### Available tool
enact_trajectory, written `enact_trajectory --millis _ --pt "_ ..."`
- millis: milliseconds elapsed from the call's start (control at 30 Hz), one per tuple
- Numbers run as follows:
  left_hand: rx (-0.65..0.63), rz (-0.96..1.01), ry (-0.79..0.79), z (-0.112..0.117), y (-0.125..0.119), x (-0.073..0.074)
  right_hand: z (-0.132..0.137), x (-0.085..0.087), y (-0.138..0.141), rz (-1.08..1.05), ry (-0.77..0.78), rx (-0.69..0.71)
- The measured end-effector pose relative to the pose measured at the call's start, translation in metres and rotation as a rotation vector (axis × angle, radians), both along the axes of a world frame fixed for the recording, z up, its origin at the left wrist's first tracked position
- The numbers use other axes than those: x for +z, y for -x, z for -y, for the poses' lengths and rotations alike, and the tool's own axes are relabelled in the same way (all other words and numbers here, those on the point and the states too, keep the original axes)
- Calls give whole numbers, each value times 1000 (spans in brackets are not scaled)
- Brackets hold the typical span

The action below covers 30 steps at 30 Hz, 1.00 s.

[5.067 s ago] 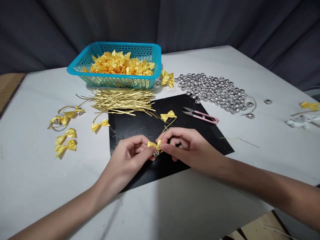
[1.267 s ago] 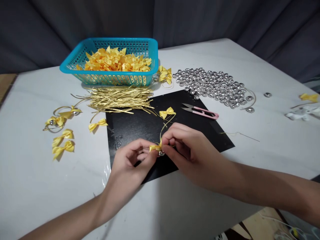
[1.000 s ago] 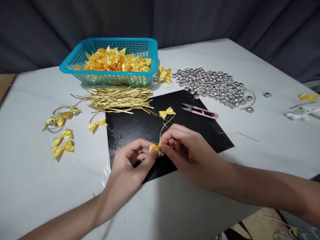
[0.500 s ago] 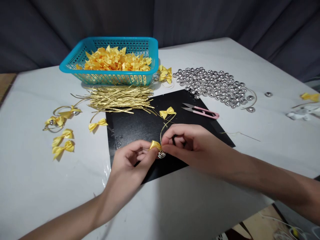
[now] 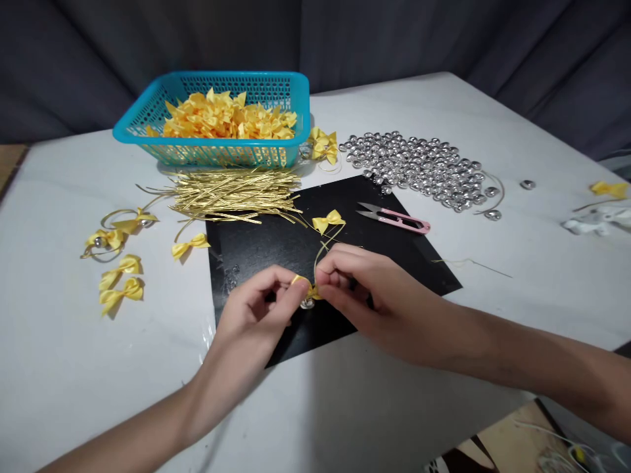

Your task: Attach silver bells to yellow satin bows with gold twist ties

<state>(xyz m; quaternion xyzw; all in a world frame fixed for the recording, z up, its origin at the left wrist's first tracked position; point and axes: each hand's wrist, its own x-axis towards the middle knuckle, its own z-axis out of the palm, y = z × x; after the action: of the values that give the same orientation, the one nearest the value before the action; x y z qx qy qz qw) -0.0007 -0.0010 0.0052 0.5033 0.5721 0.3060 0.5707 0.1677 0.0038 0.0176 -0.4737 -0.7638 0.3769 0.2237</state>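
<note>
Over a black mat [image 5: 251, 253], my left hand [image 5: 261, 305] pinches one side of a yellow ribbon bow [image 5: 311, 290]. My right hand [image 5: 365, 289] has thumb and forefinger closed on the bow's other side. A silver bead [image 5: 307, 303] hangs just below the bow, between the hands. From the right fingertips a thin gold cord [image 5: 320, 253] curves upward. Another yellow bow [image 5: 328, 222] lies on the mat beyond my hands. Pink-handled thread snips [image 5: 394, 218] rest on the mat to the right, blades pointing left.
A turquoise basket [image 5: 207, 142] of yellow bows stands at the back. Before it lies a bundle of gold cords [image 5: 236, 194]. Silver beads [image 5: 419, 167] are heaped at back right. Loose bows [image 5: 123, 297] lie left; a needle [image 5: 493, 268] with thread lies right.
My right fingers have shifted onto the bow's right side, which now shows stretched between both hands. The bead sits slightly further left beneath it. The view has shifted slightly.
</note>
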Motion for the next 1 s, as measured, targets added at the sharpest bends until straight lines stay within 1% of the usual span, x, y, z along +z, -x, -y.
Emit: enact_trajectory --millis 67,233,367,467,533,667,833,900,1000 --pt "0 -17 -3 0 0 0 0 -1 0 4 -3 2" --pt "14 42 -28 -3 1 -2 -3 1 -2 -46 32 -6" --pt "56 88 74 -5 4 -1 -4 4 -3 -55 33 -3" --pt "75 140 131 -6 5 0 -4 2 -3 -52 69 9" --pt "46 161 172 -7 5 1 -4 -2 -2 -63 67 8" --pt "-56 149 214 -9 4 4 -6 -7 -4 -76 19 -17" --pt "-102 84 179 -9 5 3 -8 -6 -6 -81 35 20" --pt "-82 126 179 -10 6 3 -8 -5 -6 -79 6 30" --pt "38 238 248 -13 8 2 -8 -4 -7 -102 -69 26"
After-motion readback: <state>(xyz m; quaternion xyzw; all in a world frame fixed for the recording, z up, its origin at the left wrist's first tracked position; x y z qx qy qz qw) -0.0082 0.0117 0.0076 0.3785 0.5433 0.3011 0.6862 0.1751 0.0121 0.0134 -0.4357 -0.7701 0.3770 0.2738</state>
